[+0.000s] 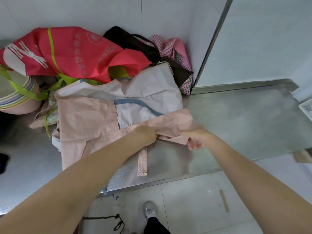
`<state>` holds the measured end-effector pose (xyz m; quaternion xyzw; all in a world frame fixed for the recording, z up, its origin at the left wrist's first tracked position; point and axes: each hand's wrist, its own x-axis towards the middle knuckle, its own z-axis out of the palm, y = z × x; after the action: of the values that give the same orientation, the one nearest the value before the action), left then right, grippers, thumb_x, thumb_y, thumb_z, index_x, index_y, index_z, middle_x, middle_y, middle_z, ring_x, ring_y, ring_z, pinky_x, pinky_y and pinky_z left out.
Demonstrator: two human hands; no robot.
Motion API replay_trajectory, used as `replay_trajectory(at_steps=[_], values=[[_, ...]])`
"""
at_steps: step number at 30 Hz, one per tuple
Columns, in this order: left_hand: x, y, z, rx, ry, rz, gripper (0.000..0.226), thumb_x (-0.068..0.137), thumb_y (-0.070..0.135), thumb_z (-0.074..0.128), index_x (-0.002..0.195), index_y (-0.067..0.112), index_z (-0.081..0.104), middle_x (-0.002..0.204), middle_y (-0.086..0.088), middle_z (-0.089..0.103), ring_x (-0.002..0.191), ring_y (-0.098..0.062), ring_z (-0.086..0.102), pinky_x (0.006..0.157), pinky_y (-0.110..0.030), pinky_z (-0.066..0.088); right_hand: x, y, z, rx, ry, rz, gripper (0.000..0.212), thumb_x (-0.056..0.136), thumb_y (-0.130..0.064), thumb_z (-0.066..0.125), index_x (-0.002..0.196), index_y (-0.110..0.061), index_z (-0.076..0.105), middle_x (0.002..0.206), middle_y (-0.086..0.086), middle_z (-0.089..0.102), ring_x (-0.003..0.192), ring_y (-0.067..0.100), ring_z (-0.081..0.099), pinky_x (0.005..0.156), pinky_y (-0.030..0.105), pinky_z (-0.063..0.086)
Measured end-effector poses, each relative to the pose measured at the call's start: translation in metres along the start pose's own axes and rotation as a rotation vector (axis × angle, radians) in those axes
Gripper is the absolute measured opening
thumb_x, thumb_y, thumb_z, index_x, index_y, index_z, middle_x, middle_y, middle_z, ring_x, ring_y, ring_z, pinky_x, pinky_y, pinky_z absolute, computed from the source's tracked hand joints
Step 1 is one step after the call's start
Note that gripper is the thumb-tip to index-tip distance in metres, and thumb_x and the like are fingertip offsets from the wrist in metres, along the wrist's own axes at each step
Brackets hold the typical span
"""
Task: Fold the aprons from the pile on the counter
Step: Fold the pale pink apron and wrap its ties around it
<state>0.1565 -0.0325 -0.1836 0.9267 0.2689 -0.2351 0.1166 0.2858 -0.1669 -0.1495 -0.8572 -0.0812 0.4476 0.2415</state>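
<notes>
A pale pink apron with a white lining and blue trim lies spread on the steel counter. My left hand grips its near edge at the middle. My right hand pinches the same folded edge a little to the right. A dotted pink strap hangs from the edge toward the counter's front. Behind lies the pile: a red apron with yellow-green trim, a dark brown apron and a pink checked apron.
A stack of pastel bowls stands at the left under a green strap. A white wall panel rises at the back right. The counter's front edge runs below my hands; tiled floor and my shoe lie beneath.
</notes>
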Motion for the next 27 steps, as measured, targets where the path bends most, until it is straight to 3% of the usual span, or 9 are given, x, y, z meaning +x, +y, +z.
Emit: replay_trajectory(at_steps=[3, 6, 9, 11, 13, 16, 21, 24, 27], values=[[0.008, -0.013, 0.006, -0.053, -0.007, 0.011, 0.041, 0.1, 0.029, 0.027, 0.132, 0.012, 0.046, 0.137, -0.009, 0.047, 0.122, -0.024, 0.046, 0.107, -0.028, 0.034, 0.003, 0.001, 0.008, 0.468, 0.034, -0.033, 0.019, 0.086, -0.003, 0.063, 0.104, 0.001, 0.057, 0.091, 0.021, 0.064, 0.04, 0.018, 0.054, 0.029, 0.018, 0.037], [-0.004, -0.014, 0.01, -0.047, 0.135, -0.014, 0.041, 0.098, 0.033, 0.032, 0.132, 0.014, 0.042, 0.136, -0.01, 0.047, 0.119, -0.031, 0.048, 0.103, -0.04, 0.039, -0.001, -0.015, 0.003, 0.64, 0.143, -0.136, 0.014, 0.089, -0.002, 0.059, 0.079, 0.003, 0.052, 0.08, 0.013, 0.057, 0.059, 0.026, 0.057, 0.044, 0.026, 0.054], [-0.033, -0.007, -0.001, 0.176, 0.285, 0.0, 0.036, 0.101, 0.03, 0.03, 0.125, 0.008, 0.044, 0.121, -0.011, 0.058, 0.106, -0.035, 0.059, 0.081, -0.041, 0.046, 0.006, -0.032, -0.013, 0.43, 0.292, -0.372, 0.031, 0.089, -0.01, 0.058, 0.06, -0.005, 0.05, 0.067, 0.013, 0.06, 0.066, 0.028, 0.065, 0.073, 0.047, 0.057], [-0.044, -0.009, -0.002, 0.279, 0.383, 0.03, 0.041, 0.102, 0.036, 0.025, 0.124, 0.008, 0.043, 0.116, -0.008, 0.059, 0.1, -0.031, 0.062, 0.07, -0.036, 0.044, 0.006, -0.04, -0.025, 0.253, 0.359, -0.516, 0.038, 0.091, -0.018, 0.057, 0.056, -0.01, 0.046, 0.054, 0.012, 0.048, 0.047, 0.017, 0.051, 0.06, 0.042, 0.048], [-0.042, -0.014, 0.0, 0.319, 0.423, 0.067, 0.043, 0.103, 0.035, 0.022, 0.13, 0.005, 0.038, 0.127, -0.01, 0.051, 0.104, -0.029, 0.059, 0.071, -0.036, 0.046, 0.004, -0.041, -0.033, 0.055, 0.408, -0.609, 0.05, 0.092, -0.024, 0.057, 0.05, -0.015, 0.031, 0.052, 0.009, 0.027, 0.048, 0.015, 0.024, 0.048, 0.03, 0.02], [-0.04, -0.012, 0.008, 0.229, 0.195, 0.133, 0.048, 0.101, 0.021, 0.027, 0.144, 0.001, 0.02, 0.149, -0.017, 0.024, 0.122, -0.033, 0.045, 0.089, -0.043, 0.045, 0.004, -0.029, -0.037, -0.141, 0.409, -0.695, 0.06, 0.092, -0.025, 0.058, 0.045, -0.016, 0.021, 0.048, 0.003, 0.017, 0.049, 0.017, 0.016, 0.048, 0.032, 0.01], [-0.043, -0.002, 0.023, 0.199, -0.215, 0.356, 0.064, 0.096, 0.05, 0.029, 0.145, 0.008, 0.027, 0.156, -0.013, -0.013, 0.144, -0.037, 0.003, 0.113, -0.051, 0.022, 0.009, 0.004, -0.05, -0.702, 0.176, -0.331, 0.048, 0.088, -0.024, 0.062, 0.048, -0.011, 0.038, 0.048, 0.004, 0.037, 0.058, 0.024, 0.042, 0.044, 0.021, 0.023], [-0.039, -0.009, 0.021, 0.117, -0.107, 0.392, 0.064, 0.093, 0.058, 0.021, 0.148, 0.026, 0.02, 0.158, -0.006, -0.006, 0.144, -0.032, -0.003, 0.114, -0.051, 0.018, 0.007, 0.021, -0.057, -0.87, -0.113, -0.079, 0.029, 0.082, -0.02, 0.068, 0.06, -0.011, 0.051, 0.054, -0.001, 0.052, 0.053, 0.013, 0.044, 0.044, 0.017, 0.031], [-0.028, -0.008, 0.019, 0.08, -0.052, 0.231, 0.061, 0.097, 0.045, 0.035, 0.149, 0.029, 0.008, 0.156, -0.005, -0.013, 0.142, -0.033, -0.002, 0.109, -0.053, 0.025, 0.022, 0.025, -0.051, -0.602, 0.021, -0.201, 0.021, 0.086, -0.023, 0.064, 0.09, -0.002, 0.065, 0.086, 0.01, 0.06, 0.079, 0.021, 0.055, 0.054, 0.019, 0.035]])
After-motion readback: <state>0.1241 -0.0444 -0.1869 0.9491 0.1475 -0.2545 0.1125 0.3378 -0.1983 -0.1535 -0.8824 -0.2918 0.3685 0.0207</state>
